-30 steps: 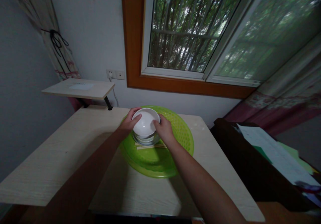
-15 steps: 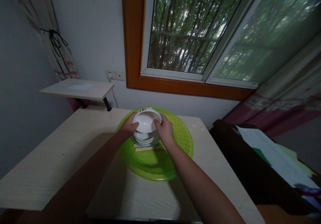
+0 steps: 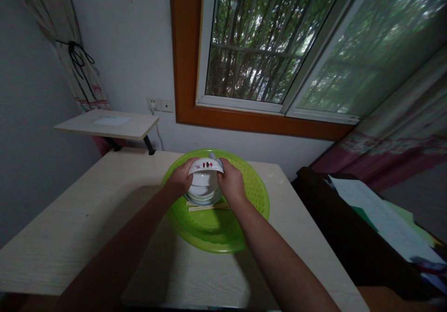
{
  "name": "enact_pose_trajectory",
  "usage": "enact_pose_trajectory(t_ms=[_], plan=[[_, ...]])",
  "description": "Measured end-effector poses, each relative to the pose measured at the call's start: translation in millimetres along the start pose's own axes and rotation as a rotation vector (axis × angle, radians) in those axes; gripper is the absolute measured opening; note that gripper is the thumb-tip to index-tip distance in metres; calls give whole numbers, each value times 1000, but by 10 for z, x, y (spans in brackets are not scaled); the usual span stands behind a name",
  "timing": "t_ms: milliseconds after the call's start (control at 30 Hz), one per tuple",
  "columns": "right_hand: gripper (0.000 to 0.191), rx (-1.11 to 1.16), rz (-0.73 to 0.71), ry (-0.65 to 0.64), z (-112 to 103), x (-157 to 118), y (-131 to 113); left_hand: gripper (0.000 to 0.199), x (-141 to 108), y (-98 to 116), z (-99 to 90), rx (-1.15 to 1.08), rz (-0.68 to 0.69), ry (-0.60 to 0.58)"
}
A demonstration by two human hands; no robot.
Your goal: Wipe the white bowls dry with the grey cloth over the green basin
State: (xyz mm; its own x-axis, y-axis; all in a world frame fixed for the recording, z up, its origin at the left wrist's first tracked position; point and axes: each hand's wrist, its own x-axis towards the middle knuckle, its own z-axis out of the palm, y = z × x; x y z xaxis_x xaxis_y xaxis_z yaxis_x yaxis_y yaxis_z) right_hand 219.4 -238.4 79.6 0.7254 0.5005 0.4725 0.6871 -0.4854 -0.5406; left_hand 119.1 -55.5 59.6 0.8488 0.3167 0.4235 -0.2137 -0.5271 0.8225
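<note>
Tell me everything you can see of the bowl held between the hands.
The bowl is white and shiny, ceramic by its look, with small red and dark motifs on its outer wall. It is steeply tilted, patterned side up, its opening turned toward the person. The left hand and right hand grip it from either side, above the stacked dishes on the green tray. Whether it touches those dishes is unclear.
</note>
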Motion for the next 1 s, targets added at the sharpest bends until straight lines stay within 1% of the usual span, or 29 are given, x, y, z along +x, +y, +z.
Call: enact_pose_trajectory(t_ms=[67,167,300,367,433,500,567,667,733,867,1000], plan=[[46,12,-13,4,0,-2,-3,65,2,-14,1,-18,5,4],[42,83,-11,32,22,4,6,64,16,-11,7,-49,-3,36],[36,199,69,84,78,33,54,52,46,18,26,-52,-35,79],[34,251,125,111,103,48,75,45,59,21,42,-55,-80,106],[33,306,161,129,118,59,82,40,67,5,64,-72,-155,140],[33,350,174,132,125,65,72,40,65,-29,87,-94,-236,156],[32,371,180,121,127,64,55,42,56,-74,108,-161,-295,156],[31,369,166,105,127,56,35,48,36,-143,131,-347,-336,142],[31,353,145,97,123,47,29,49,29,-176,139,-422,-342,135],[35,293,117,90,100,32,20,50,32,-174,136,-440,-327,137],[38,218,93,63,65,27,10,45,35,-75,122,-389,-329,130]])
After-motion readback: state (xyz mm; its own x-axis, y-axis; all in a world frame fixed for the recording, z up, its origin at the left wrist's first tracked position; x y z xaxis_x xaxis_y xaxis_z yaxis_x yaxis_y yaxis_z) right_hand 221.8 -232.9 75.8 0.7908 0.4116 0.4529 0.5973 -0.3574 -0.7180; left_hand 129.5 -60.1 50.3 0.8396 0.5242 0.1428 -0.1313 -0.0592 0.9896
